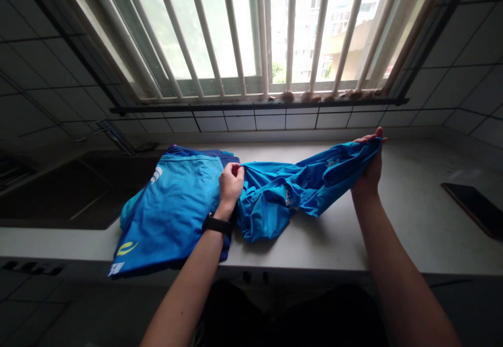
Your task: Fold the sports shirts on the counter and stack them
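A bright blue garment (283, 190), thin and crumpled with a pale print on it, stretches between my two hands over the countertop. My left hand (231, 182), with a black band on its wrist, pinches the garment's near left edge. At the other end my right hand (368, 171) grips the raised end, its fingers partly covered by the fabric and its fingertips showing at the top. Just left of my left hand lies a stack of folded blue clothes (176, 205); the top piece bears white and yellow logos. Whether the garment is a shirt I cannot tell.
The white countertop (412, 221) runs under the window. A dark sink (51, 195) with a faucet (116, 136) is at the left. A phone (475, 208) lies at the far right. Window bars (236, 32) stand behind, with small stones (287, 96) on the sill.
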Available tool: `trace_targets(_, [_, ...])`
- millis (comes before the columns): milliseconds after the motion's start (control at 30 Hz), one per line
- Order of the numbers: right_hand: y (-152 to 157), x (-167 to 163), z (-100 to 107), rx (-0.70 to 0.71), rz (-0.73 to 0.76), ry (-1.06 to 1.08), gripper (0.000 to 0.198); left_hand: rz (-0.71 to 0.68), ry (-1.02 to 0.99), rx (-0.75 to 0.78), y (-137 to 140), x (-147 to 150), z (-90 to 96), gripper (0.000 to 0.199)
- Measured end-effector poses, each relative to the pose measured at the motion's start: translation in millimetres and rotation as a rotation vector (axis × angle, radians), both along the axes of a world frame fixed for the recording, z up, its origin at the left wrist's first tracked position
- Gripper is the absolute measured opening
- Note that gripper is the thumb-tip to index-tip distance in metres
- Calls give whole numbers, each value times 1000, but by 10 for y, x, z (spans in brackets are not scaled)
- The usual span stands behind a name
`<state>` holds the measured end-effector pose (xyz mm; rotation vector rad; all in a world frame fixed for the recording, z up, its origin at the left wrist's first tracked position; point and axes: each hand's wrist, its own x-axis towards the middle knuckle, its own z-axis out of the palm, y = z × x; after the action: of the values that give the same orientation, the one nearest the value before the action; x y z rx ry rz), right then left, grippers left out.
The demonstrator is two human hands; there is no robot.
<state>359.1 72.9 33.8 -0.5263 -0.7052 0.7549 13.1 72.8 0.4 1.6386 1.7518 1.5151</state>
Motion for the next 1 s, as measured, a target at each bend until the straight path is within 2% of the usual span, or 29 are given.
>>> trace_targets(100, [127, 84, -95, -200, -146, -81, 19, 207, -212, 48, 42, -93, 13, 3])
trace_targets(167, [173, 60, -165, -370, -342, -290, 18, 237, -221, 85, 47, -106, 4, 7])
trace_targets(233, [167, -10, -227, -459, -513, -616, 27, 180, -113, 165, 24, -74, -3, 21])
trace_targets(300, [119, -90, -285, -513, -538, -951, 41, 16, 55, 215, -22, -15, -4, 37])
trace_targets(400, [32, -166, -378, -672, -321, -1314, 61, -353, 271, 106, -92, 69, -12, 46])
trace_targets(433, [12, -172, -404, -715, -227, -1396, 62, -468, 315, 28, -106, 85, -17, 47])
trace_targets(500, [-6, -162, -426, -732, -82, -1490, 50, -630, 363, -135, -122, 94, -25, 49])
trace_targets(600, [4, -151, -360, -634, -50, -1393, 31, -749, 363, -295, -149, 67, 12, 50])
trace_targets(700, [7, -198, -220, -450, -17, -1048, 28, -964, 319, -445, -223, 41, 109, 49])
trace_targets(767, [-5, -245, -142, -312, 82, -793, 33, -1121, 247, -565, -279, 51, 159, 50])
trace_targets(800, [-10, -266, -117, -254, 122, -697, 35, -1154, 198, -612, -297, 65, 167, 53])
trace_targets(867, [-9, -293, -95, -190, 108, -584, 36, -1093, 118, -639, -298, 101, 138, 64])
trace_targets(933, [14, -293, -96, -179, 13, -496, 32, -912, 131, -587, -249, 127, 63, 70])
trace_targets(1000, [50, -261, -104, -172, -26, -373, 27, -706, 240, -493, -170, 125, -26, 62])
